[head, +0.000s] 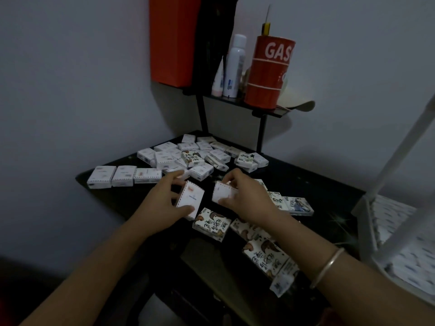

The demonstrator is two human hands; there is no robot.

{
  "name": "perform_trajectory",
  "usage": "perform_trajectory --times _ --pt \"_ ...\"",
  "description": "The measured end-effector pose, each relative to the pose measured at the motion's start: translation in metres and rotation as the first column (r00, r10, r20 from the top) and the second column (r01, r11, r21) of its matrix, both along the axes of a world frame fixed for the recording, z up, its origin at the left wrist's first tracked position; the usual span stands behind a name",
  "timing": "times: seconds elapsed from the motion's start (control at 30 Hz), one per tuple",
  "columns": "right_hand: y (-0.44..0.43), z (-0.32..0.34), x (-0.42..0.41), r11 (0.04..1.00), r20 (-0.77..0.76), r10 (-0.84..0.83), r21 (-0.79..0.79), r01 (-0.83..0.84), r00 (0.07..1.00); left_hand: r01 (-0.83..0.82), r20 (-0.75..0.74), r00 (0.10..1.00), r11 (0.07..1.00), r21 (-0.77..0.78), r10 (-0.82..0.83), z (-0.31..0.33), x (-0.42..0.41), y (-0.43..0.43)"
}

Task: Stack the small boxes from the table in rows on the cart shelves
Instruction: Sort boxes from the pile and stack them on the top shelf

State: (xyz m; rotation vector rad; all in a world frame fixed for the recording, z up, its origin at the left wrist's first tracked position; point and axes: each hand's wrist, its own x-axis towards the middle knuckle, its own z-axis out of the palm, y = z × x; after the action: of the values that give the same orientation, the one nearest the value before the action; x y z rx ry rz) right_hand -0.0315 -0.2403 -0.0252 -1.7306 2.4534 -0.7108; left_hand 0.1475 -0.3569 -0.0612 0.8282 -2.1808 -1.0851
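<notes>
Gripping one box (191, 198) apiece, left hand (162, 205) and right hand (246, 200) hover over table (306, 182).

Boxes (195, 156) lie heaped at the counter's (306, 182) back, three more in a row (124, 175) at its left. The cart (397, 234) stands right of it, a shelf (266, 108) with a can (268, 71) behind.

The red can (268, 71) reads "GAS" in white capitals; print on the boxes (211, 223) below it is illegible.
</notes>
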Motion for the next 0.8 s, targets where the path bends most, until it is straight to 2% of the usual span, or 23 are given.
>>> perform_trajectory --times 0.13,0.23,0.43,0.6,0.8 --pt "0.033 0.027 0.004 0.962 -0.003 -0.006 -0.272 0.005 1.000 0.064 -0.225 0.974 0.987 0.145 -0.030 0.025 0.002 0.013" --pt "0.072 0.055 0.002 0.940 -0.027 -0.011 -0.342 0.001 1.000 0.149 -0.340 0.936 0.979 0.141 -0.093 0.056 -0.005 0.033" --pt "0.164 0.118 -0.012 0.932 0.019 -0.119 -0.344 0.118 0.993 0.374 -0.366 0.861 0.927 -0.017 -0.354 0.128 -0.048 0.104" --pt "0.257 0.169 -0.020 0.888 0.059 -0.208 -0.406 0.214 0.976 0.545 -0.429 0.706 0.819 -0.177 -0.563 0.203 -0.093 0.182" --pt "0.360 0.215 -0.037 0.773 0.035 -0.394 -0.528 0.352 0.918 0.629 -0.444 0.528 0.684 -0.368 -0.724 0.285 -0.149 0.284"
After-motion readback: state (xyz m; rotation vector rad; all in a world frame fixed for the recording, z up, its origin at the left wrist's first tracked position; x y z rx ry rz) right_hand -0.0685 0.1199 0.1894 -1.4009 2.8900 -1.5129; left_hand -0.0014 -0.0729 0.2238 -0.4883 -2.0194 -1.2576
